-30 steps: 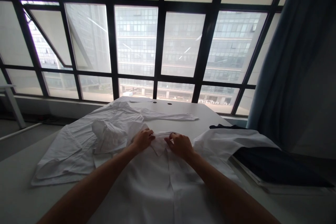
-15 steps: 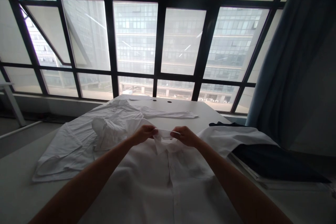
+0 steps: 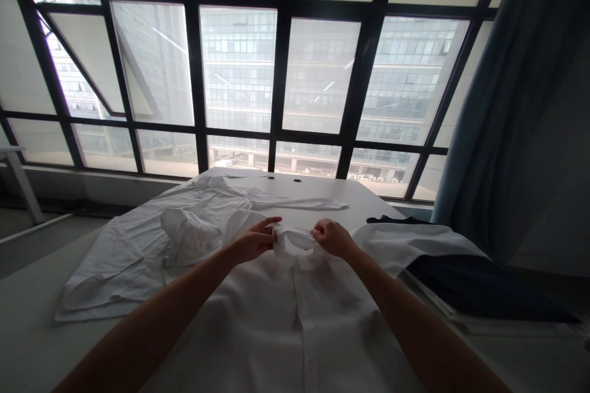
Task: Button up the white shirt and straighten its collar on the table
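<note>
Left hand, right hand pinching shirt collar.

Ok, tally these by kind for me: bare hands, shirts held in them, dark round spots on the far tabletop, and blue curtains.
Bare hands: 2, the left hand and the right hand
Held white shirt: 1, gripped at the collar
Dark round spots: 2, left spot and right spot
Blue curtain: 1
Total: 6

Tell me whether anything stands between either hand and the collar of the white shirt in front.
Nothing visible does. The left hand and right hand are both at the collar, one on each side; the rumpled white clothing lies farther left, the dark cloth farther right.
</note>
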Available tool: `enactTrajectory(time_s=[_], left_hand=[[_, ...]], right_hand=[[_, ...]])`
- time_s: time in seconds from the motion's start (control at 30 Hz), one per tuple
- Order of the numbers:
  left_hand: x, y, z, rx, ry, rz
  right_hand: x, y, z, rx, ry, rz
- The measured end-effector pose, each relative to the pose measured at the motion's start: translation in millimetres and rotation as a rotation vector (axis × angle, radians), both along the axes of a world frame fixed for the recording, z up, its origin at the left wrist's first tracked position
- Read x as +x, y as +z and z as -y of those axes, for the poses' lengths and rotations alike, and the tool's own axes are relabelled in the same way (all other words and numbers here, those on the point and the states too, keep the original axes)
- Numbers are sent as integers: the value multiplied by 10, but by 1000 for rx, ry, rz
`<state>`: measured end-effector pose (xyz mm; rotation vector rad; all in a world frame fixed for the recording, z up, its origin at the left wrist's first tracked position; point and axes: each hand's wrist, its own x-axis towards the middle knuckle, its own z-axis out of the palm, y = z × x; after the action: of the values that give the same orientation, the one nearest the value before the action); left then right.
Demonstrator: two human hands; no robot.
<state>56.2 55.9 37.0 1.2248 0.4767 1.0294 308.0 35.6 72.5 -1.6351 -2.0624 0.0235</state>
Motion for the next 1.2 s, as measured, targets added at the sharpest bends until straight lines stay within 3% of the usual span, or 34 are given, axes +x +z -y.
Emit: enactTrajectory(time_s=[0.1,0.23,0.43,0.7,1.0,1.1,1.2], left_hand=[[31,35,-10,-57,90,40],[57,107,3,-62,167,127],[86,212,120,-112,81,163],[235,178,212,-54,23,158],[347,235,350,5,36,75],[270,215,225,2,135,61],[113,144,8,-32,363,21]], right_hand=[[-64,115,103,65,-106,44],[-111,191,165,-9,-111,-17],[-160,58,120,-98,-145,-42],[-281,-16,184,-156,-140,-3],[-366,-76,204,-98,-201,113],[-268,-37,121,-84,-160,-58],[-120,68,47,-241,-73,-493]])
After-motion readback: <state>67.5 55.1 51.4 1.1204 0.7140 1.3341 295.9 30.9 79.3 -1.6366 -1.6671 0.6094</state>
